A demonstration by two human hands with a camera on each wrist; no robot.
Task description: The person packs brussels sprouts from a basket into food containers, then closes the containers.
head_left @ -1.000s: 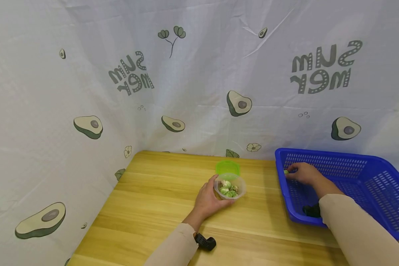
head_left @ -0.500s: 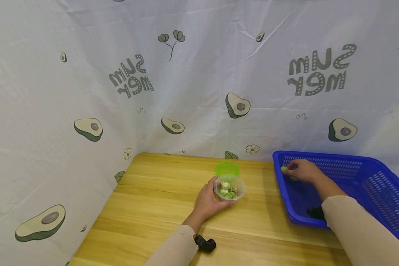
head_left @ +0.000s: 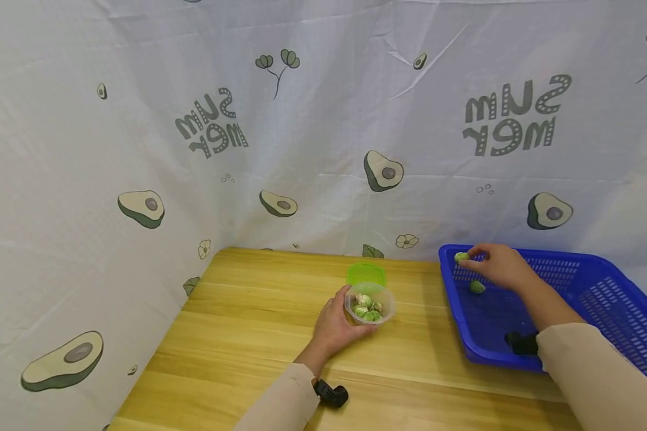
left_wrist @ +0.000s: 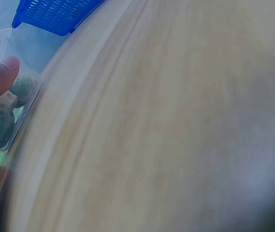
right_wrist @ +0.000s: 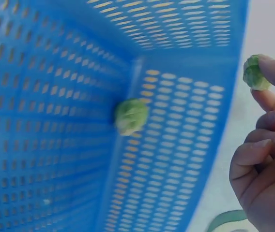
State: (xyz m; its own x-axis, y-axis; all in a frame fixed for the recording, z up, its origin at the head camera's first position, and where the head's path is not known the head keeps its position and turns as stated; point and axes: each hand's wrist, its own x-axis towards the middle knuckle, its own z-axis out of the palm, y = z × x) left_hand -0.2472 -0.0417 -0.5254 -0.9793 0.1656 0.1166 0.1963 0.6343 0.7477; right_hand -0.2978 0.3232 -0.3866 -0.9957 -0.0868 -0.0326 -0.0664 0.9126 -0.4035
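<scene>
My left hand [head_left: 335, 326] grips a small clear plastic tub [head_left: 389, 304] from its left side, thumb at the front. Inside the tub lie several Brussels sprouts [head_left: 368, 313]; two of them, green and rounded, show through the wall in the left wrist view. Thumb and forefinger of my right hand [head_left: 500, 266] pinch another Brussels sprout [right_wrist: 255, 73] over the far left corner of the blue basket [head_left: 455, 317]. One more sprout [right_wrist: 131, 117] lies in the basket, below the right hand.
A bright green lid [head_left: 366, 273] lies on the wooden table [head_left: 259, 311] just behind the tub. Beyond the table's back and left edges hangs a white cloth [head_left: 323, 120] printed with avocados. The basket has raised slotted walls.
My right hand has risen from inside the basket with the pinched sprout, uncovering the sprout that lies there. My left hand keeps its grip on the tub.
</scene>
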